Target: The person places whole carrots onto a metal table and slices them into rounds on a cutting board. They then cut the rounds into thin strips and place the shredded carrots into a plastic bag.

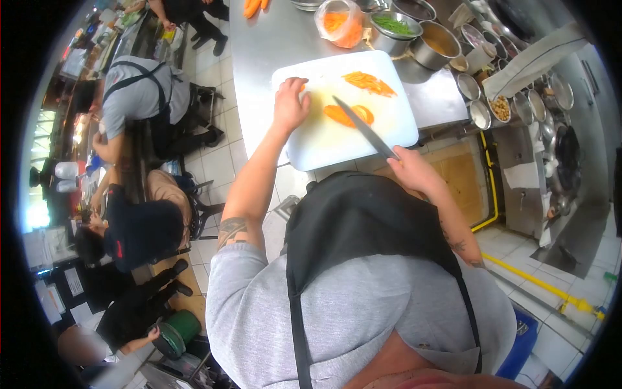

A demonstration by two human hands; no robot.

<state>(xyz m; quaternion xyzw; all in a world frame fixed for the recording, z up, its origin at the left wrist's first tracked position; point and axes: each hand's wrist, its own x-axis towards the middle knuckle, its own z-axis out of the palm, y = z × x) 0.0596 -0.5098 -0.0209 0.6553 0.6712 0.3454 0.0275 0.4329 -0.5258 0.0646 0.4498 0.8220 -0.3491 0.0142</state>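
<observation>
A white cutting board [311, 152] lies on the steel counter in front of me. My right hand [411, 170] grips a kitchen knife [366, 128] by its handle, with the blade slanting up and left across a group of carrot slices [339, 117]. Over the board's left side, my left hand [291, 107] has its fingers curled around a small orange piece of carrot [302, 87], mostly hidden by the hand. A pile of cut carrot strips [369, 83] rests toward the board's upper right.
Beyond the board stand a plastic bag of orange pieces [339, 24], a bowl of chopped greens [396, 24] and a pot of brown liquid [437, 45]. Whole carrots [256, 6] lie at the far left. Several co-workers, one in a grey shirt [139, 91], are at the left.
</observation>
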